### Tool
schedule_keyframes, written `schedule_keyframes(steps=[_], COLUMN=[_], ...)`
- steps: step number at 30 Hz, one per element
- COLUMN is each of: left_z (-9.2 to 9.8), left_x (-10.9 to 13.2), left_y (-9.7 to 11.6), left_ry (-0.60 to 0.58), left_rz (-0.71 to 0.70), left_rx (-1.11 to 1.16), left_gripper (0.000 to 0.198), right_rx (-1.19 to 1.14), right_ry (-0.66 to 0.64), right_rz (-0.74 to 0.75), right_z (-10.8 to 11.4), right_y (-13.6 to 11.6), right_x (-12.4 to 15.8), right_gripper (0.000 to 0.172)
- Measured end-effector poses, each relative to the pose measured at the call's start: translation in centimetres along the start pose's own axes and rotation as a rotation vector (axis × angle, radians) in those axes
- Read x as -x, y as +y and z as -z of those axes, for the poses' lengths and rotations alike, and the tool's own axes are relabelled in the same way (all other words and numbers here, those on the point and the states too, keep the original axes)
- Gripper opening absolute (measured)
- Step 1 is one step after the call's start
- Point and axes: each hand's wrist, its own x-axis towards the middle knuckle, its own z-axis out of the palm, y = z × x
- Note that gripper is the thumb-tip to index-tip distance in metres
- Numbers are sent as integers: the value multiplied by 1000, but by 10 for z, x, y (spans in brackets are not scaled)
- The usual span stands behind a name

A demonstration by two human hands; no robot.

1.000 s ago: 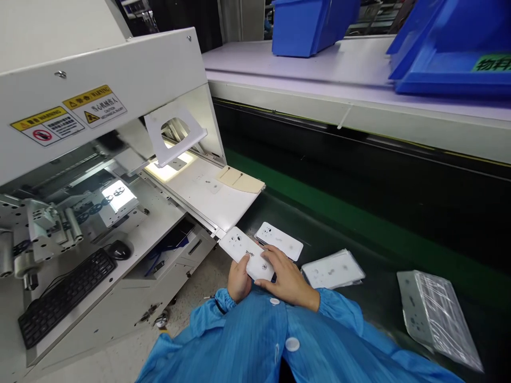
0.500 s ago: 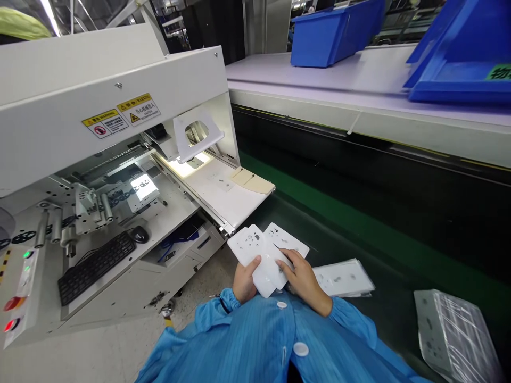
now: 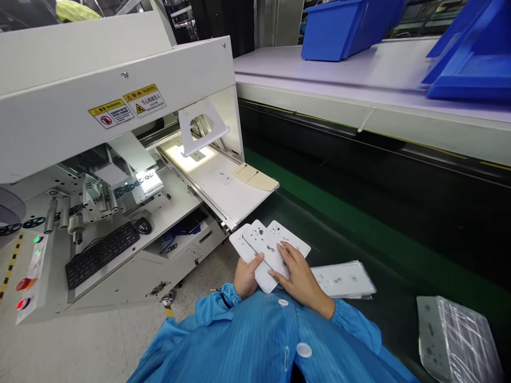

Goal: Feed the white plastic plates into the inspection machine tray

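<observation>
Both my hands hold a small fanned stack of white plastic plates (image 3: 261,246) with holes, just above the near edge of the dark conveyor belt (image 3: 359,234). My left hand (image 3: 245,276) grips the stack from below, thumb on top. Over the uppermost plate lies my right hand (image 3: 297,274), its fingers on the plate's face. One more white plate (image 3: 293,242) peeks out to the right under the stack. Blue sleeves cover both arms.
A white machine (image 3: 112,96) with a lit feed tray (image 3: 223,186), keyboard (image 3: 101,255) and mouse (image 3: 143,226) stands to the left. Bagged white plates (image 3: 343,279) lie on the belt, a larger wrapped pack (image 3: 457,338) at lower right. Blue bins (image 3: 339,26) sit on the far bench.
The plates in my hands have been fanned out and a printed one now shows on top. My right fingers have slid across the top plate. The camera has shifted slightly.
</observation>
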Motion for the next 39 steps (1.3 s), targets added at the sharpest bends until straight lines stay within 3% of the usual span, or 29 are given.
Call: schedule_keyframes(steps=[14,27,31,36,38,39], left_z=[19,27,19,15,16,15], left_x=[-14,-43,-51,-53,-54,-56], left_y=[16,32,37,41,38,35], left_ry=[77,160,171,165,102,11], left_rz=[-11,75,142,229,230,221], left_rx=[63,16,-88,-304,-402,-458], left_gripper=[59,55,47,49,50,48], right_rx=[-65,-81,-85,-24,21,48], right_ry=[-38,-59,-23,54,71,74], right_rz=[4,-43,-63,-102,-99,-93], right_z=[-12,-20,-12,-9,-11,-12], right_y=[-8,-13,-13,-4,-1,0], right_x=[-25,-49,-52,-49,-46,-45], right_gripper=[51,55,56,63,63,62])
